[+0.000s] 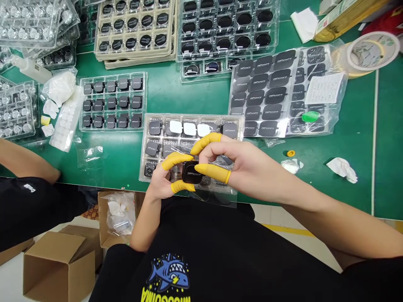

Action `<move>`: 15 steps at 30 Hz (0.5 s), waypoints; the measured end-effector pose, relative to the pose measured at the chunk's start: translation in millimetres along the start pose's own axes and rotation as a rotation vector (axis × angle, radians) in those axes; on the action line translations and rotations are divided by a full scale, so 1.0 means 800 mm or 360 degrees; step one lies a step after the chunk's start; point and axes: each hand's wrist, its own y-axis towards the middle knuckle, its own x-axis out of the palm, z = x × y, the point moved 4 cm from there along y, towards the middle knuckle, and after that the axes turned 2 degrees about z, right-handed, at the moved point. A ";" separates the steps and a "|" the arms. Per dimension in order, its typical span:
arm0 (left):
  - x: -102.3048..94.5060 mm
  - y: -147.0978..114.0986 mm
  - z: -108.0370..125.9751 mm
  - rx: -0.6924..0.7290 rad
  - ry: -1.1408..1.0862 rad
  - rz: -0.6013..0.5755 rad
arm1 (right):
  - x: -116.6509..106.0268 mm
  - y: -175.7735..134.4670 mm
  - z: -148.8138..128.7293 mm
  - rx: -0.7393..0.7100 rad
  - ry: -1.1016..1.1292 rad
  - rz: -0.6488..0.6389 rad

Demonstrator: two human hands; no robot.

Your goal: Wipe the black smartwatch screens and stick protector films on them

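My left hand grips a small black square case with printed lettering on its face, fingers above and thumb below. From the right, my right hand closes in with its thumb on the case's face and its index finger bent over the top edge. Yellow finger cots cover the working fingertips of both hands. Beneath them lies a clear plastic tray of similar black square pieces, several with shiny tops reflecting light. Transparent film shows by the tray's lower edge. My hands hide part of the tray.
A smaller tray of black cases lies left. Trays of round parts stand behind. Sheets of black labels, a tape roll and crumpled paper lie right. Another person's arm rests left; cardboard boxes stand below.
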 end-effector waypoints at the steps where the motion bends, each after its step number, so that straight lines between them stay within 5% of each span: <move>1: 0.000 -0.001 -0.001 -0.0007 -0.0004 0.0001 | 0.000 0.000 0.000 0.0005 0.0001 -0.0004; 15: -0.001 -0.005 -0.004 -0.0060 -0.0114 -0.0044 | 0.000 0.001 0.002 0.0020 0.0010 0.0011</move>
